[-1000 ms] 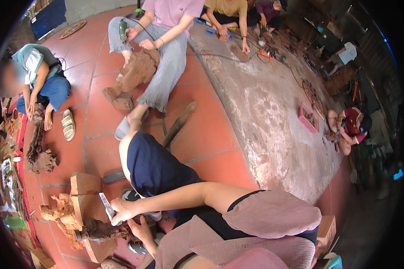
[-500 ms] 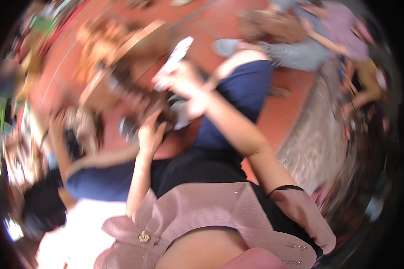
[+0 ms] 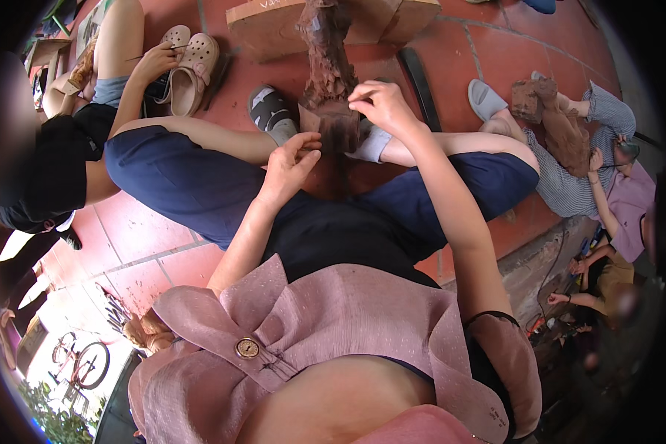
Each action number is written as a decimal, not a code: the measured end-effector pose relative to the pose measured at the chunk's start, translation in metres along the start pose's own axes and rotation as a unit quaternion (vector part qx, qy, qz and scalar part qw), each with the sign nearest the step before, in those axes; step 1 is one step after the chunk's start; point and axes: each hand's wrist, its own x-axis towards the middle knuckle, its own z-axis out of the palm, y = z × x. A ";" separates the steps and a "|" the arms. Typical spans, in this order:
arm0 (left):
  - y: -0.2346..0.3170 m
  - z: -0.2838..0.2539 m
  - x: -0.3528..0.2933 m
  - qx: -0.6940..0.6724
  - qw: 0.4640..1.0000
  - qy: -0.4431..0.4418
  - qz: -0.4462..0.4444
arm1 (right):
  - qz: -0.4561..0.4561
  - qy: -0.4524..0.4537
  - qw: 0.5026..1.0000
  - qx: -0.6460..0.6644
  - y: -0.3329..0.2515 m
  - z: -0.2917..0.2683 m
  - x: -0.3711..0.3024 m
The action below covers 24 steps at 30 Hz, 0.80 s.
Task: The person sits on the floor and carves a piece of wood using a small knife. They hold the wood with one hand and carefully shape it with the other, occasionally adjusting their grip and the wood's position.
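A dark reddish-brown wood carving (image 3: 328, 70) stands upright between my feet, its blocky base (image 3: 337, 127) nearest me. Beside the left edge of the base is my left hand (image 3: 291, 167), fingers loosely bent and thumb apart, with nothing visible in it; whether the fingertips touch the wood is unclear. My right hand (image 3: 383, 108) is at the right side of the carving, just above the base. Its thumb and fingers are pinched together against or close to the wood, and anything between them is hidden.
Behind the carving lie pale wooden slabs (image 3: 266, 31), with a black bar (image 3: 420, 90) to the right. A co-worker at left holds a thin tool near beige clogs (image 3: 191, 74). Another at right works on a brown carving (image 3: 562, 133). A low ledge (image 3: 529, 270) runs at right.
The white strip in my right hand is no longer visible. My right hand has lowered to the carving; my left has moved nearer its base. The view has swung and sharpened.
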 end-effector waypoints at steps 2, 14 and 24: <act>0.000 -0.001 0.003 0.001 1.000 0.001 -0.008 | 0.007 0.017 1.000 0.006 0.014 0.008 0.009; -0.008 -0.002 0.012 -0.037 0.998 0.025 -0.040 | 0.073 -0.109 0.991 0.005 -0.003 -0.006 0.014; -0.016 -0.002 0.016 -0.080 0.995 0.033 -0.041 | 0.149 -0.125 0.973 0.121 -0.001 -0.014 0.006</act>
